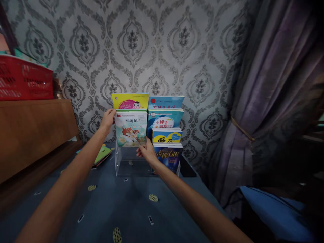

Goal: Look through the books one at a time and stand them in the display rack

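Clear acrylic book rack (121, 165) carries an upright storybook (131, 128); left hand (107, 118) grips its upper-left corner, right hand (146, 152) pinches the lower-right (diagonally opposite).

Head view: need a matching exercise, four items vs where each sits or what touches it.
Items:
1. white-topped book
2. yellow book
3. red basket
4. green book

Places:
A. flat on the blue cloth, left of the clear rack
B. rear left tier of the rack, untouched
C. on the wooden ledge at far left
D. held at both side edges by the left hand and right hand

Pairs: 1-D, 2-B, 3-C, 4-A
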Demonstrator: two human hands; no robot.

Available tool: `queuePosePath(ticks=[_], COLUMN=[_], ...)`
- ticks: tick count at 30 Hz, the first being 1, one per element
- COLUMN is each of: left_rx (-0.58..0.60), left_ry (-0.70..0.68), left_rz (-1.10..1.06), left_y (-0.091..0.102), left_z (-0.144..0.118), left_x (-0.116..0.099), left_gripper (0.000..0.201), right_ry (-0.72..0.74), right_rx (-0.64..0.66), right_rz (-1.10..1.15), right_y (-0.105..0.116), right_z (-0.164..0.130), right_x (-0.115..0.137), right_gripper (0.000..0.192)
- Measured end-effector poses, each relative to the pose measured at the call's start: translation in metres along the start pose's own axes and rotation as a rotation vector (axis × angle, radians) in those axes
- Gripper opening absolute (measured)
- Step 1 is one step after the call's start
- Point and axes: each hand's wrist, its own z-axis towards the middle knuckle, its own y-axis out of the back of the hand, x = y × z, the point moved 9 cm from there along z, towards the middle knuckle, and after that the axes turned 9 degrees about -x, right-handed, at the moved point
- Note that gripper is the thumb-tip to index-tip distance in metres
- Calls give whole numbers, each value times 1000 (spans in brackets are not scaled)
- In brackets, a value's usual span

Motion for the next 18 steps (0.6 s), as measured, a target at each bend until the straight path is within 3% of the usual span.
queuePosePath(ticks=[5, 8, 18], left_rx=[0, 11, 21], left_ry=[34, 16, -166], left_rz=[-58, 13, 311], left_y=[11, 23, 78], left_z=[-11, -26, -116], left_x=[16, 33, 105], left_gripper=[50, 49, 26], right_ry=[43, 99, 71], right_rx=[-23, -27, 320], right_rz=[-12, -44, -168], right_y=[3, 0, -34], right_z=[-4, -15, -97], right_x=[2, 0, -64], right_gripper=[82, 83, 63])
